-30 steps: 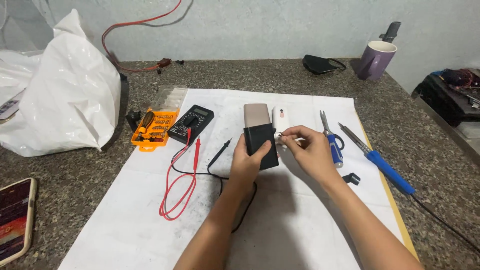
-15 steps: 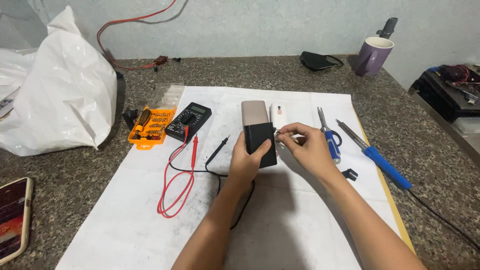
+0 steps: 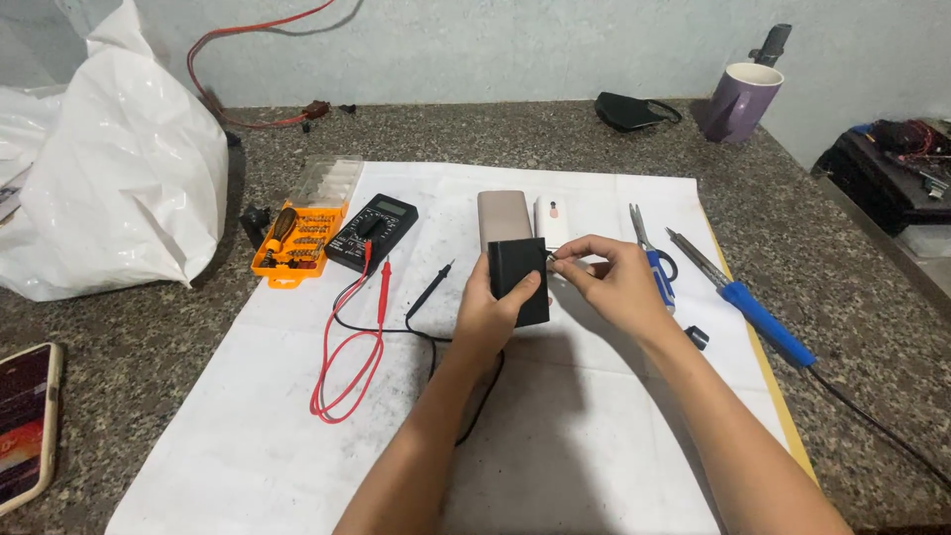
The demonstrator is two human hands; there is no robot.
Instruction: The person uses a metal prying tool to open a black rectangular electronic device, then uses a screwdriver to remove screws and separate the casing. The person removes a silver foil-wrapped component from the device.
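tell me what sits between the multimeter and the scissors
In the head view, between the multimeter and the scissors lie a beige power bank and a small white device, with the black box in the left hand just before them.

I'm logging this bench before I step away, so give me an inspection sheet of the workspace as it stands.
Surface: speckled stone counter under a large white paper sheet.
Job's things: black box; beige slab and small white part behind it.
Clutter: multimeter, orange bit set, scissors, blue-handled soldering iron, purple mug, white bag, phone.
Grippers: left hand grips the black box; right hand pinches something tiny at its top edge.
Cables: red and black probe leads.
Surroundings: pale wall.
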